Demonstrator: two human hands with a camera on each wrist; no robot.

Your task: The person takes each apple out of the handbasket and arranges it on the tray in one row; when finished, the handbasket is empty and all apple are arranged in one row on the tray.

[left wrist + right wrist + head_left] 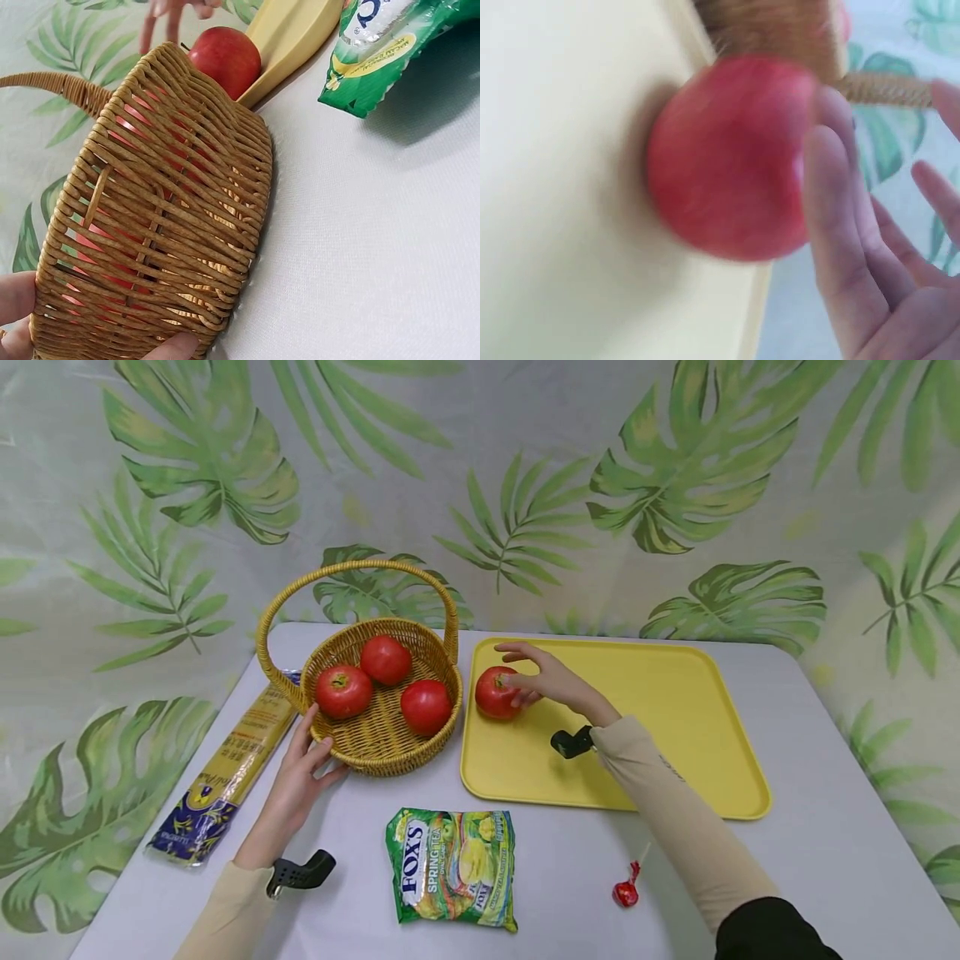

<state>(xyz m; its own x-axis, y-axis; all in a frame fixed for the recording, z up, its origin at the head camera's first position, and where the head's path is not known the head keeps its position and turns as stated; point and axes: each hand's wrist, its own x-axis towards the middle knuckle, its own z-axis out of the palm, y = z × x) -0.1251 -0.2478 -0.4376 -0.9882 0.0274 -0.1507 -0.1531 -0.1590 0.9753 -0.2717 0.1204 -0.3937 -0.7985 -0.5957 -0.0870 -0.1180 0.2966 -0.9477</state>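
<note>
A wicker basket [390,756] holds several red apples: one at the left [343,692], one at the back [386,660] and one at the right [426,707]. My left hand [296,781] holds the basket's near-left rim, the thumb [174,348] lying along its outer wall. Another apple [495,695] sits at the left end of the yellow tray [622,727]. Over that apple is my right hand [555,683], fingers spread and fairly straight. Two fingertips lie at its top in the right wrist view; whether they press on it I cannot tell.
Left of the basket lies a long gold-and-blue packet [225,768], partly under the handle side. A green candy bag [453,868] lies in front of the basket and tray. A red-wrapped lollipop [626,892] lies near my right forearm. The basket's tall handle [360,564] arches up.
</note>
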